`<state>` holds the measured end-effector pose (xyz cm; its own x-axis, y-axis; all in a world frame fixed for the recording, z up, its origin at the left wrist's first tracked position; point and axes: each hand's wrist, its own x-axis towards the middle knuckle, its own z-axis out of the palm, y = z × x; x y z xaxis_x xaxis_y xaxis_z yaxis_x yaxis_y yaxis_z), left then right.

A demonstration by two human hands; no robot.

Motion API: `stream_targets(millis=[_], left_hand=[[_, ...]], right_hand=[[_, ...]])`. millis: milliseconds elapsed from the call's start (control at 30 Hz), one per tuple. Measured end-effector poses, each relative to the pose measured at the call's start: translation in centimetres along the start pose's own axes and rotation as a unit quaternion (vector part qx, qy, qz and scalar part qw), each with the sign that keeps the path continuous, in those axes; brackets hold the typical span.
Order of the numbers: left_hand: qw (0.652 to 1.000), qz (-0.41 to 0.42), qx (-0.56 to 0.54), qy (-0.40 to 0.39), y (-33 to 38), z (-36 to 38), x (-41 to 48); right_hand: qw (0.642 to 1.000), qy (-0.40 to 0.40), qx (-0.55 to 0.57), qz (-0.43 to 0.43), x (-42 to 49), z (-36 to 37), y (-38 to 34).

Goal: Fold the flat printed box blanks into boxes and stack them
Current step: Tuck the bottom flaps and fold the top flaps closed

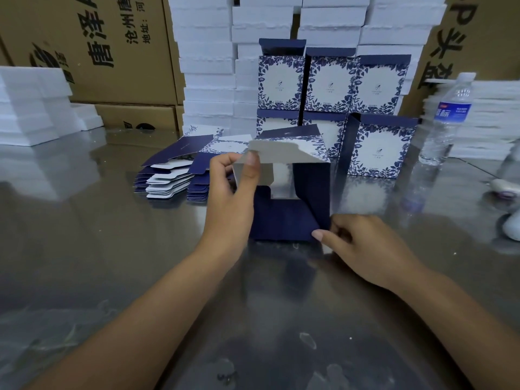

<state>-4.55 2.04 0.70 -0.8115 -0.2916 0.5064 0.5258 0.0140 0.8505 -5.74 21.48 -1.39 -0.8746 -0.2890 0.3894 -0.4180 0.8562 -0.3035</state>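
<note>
A half-formed navy box (304, 192) with a blue floral print stands on the shiny table (112, 249), its open end facing me and its white inner flaps showing. My left hand (233, 192) pinches a white flap at the box's upper left between thumb and fingers. My right hand (363, 246) grips the lower right corner of the navy bottom flap. A pile of flat blanks (171, 175) lies to the left of the box. Several folded boxes (329, 85) are stacked in two rows behind it, lids up.
A water bottle (447, 116) stands at the right. White foam trays (205, 66) are stacked high at the back and at the left (31, 108). Brown cartons (84, 52) line the back wall. A pale object (506, 190) lies at the right edge.
</note>
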Motion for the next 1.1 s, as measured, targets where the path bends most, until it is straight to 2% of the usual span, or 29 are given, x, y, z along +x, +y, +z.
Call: stream_targets(millis=[367,467,533,633,700,867,1000,1100], left_hand=[[1.000,0.003,-0.001,-0.007,0.2,0.1,-0.2],[1.000,0.008,0.002,-0.011,0.3,0.0,-0.2],[0.999,0.020,0.008,-0.036,0.4,0.0,-0.4],[0.995,0.030,0.024,-0.092,0.2,0.3,-1.0],[0.990,0.032,0.027,-0.136,-0.2,0.6,-1.5],[0.977,0.019,0.047,-0.209,-0.5,0.9,-1.5],[0.973,0.034,0.055,-0.223,-1.0,0.8,-1.3],[0.977,0.040,0.069,-0.198,-1.6,0.6,-1.5]], right_hand=[[0.999,0.009,-0.034,0.018,-0.1,-0.3,-0.1],[0.997,0.052,-0.034,0.047,0.0,-0.3,-0.1],[0.992,0.113,0.039,0.049,0.2,-0.3,-0.2],[0.962,0.213,0.173,-0.003,0.2,-0.2,-0.8],[0.950,0.251,0.178,-0.052,0.3,-0.3,-1.2],[0.942,0.266,0.195,-0.059,0.7,-1.2,-1.0],[0.934,0.285,0.207,-0.059,0.6,-1.9,-1.2],[0.925,0.315,0.204,-0.060,0.4,-2.5,-1.6]])
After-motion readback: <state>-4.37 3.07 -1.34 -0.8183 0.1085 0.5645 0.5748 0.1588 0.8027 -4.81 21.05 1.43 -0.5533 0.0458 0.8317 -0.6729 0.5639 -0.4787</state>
